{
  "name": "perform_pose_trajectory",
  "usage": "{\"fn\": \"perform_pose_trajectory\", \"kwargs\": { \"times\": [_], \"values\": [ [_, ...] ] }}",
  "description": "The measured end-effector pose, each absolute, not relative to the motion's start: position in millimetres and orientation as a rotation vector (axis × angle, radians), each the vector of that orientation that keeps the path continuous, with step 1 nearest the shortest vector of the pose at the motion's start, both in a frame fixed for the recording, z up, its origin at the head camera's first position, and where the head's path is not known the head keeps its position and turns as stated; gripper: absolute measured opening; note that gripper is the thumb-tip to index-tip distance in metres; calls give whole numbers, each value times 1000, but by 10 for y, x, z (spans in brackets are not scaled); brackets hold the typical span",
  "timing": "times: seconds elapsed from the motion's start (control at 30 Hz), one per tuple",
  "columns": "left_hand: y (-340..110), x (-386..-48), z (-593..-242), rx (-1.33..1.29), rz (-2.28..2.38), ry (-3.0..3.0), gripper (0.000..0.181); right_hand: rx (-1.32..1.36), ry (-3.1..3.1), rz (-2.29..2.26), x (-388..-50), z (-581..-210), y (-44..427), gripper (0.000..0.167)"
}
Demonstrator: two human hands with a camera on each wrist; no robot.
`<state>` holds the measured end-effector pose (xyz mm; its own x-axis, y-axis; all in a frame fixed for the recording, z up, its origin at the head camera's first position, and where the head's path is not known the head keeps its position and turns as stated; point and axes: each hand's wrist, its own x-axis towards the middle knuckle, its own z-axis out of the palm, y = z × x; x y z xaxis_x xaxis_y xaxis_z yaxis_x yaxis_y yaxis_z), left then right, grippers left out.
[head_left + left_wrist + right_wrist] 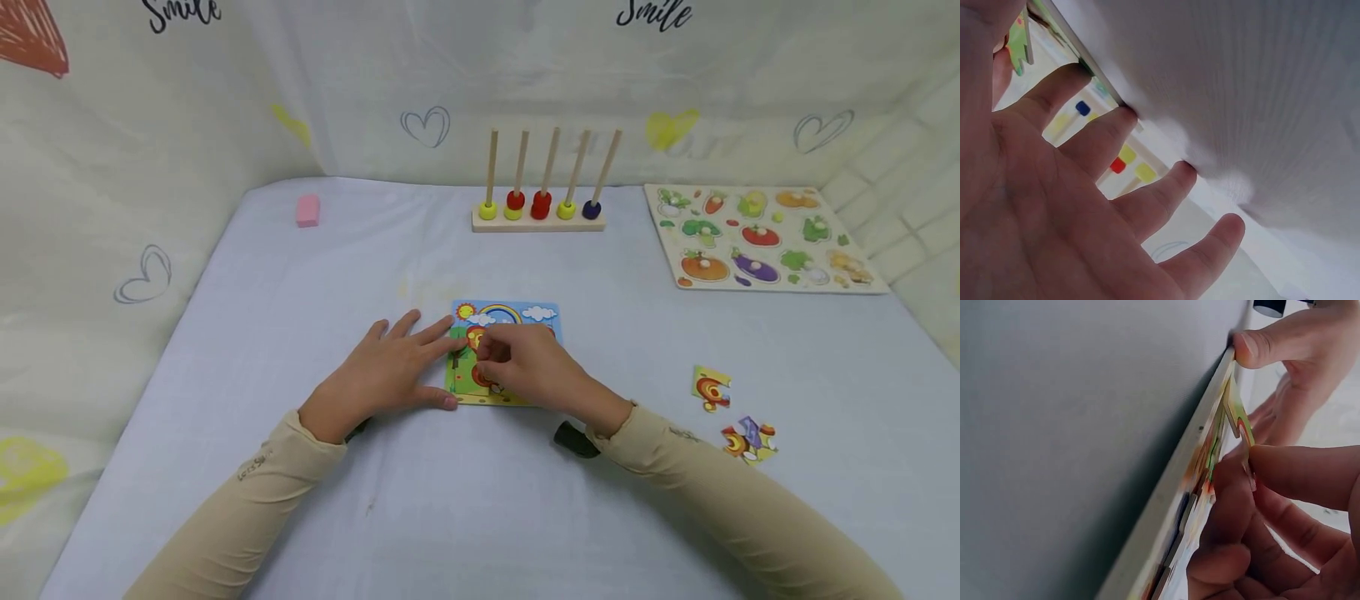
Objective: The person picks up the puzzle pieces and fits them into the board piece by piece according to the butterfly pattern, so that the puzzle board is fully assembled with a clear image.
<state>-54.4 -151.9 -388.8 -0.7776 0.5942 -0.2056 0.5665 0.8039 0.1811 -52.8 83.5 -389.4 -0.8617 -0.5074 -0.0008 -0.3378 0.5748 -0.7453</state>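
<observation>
A small picture puzzle board with a sun, rainbow and clouds lies in front of me. My left hand is spread at its left edge, with thumb and index finger touching the board and the other fingers on the cloth. Over the board, my right hand pinches a green puzzle piece between thumb and fingers. In the right wrist view that piece stands tilted, one end against the board. Two loose puzzle pieces lie to the right, an orange-and-yellow piece and a multicoloured piece, which may be more than one.
At the back stands a wooden peg stacker with coloured beads on upright rods. A vegetable peg puzzle lies at the back right. Toward the back left sits a pink block. White cloth covers the table.
</observation>
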Motion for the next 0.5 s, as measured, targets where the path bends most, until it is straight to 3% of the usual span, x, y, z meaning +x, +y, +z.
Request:
{"fn": "perform_pose_trajectory", "kwargs": {
  "times": [0.5],
  "values": [
    [-1507, -539, -3887, 887, 153, 2749, 89, -719, 2585, -924, -643, -3894, 738, 16]
  ]
}}
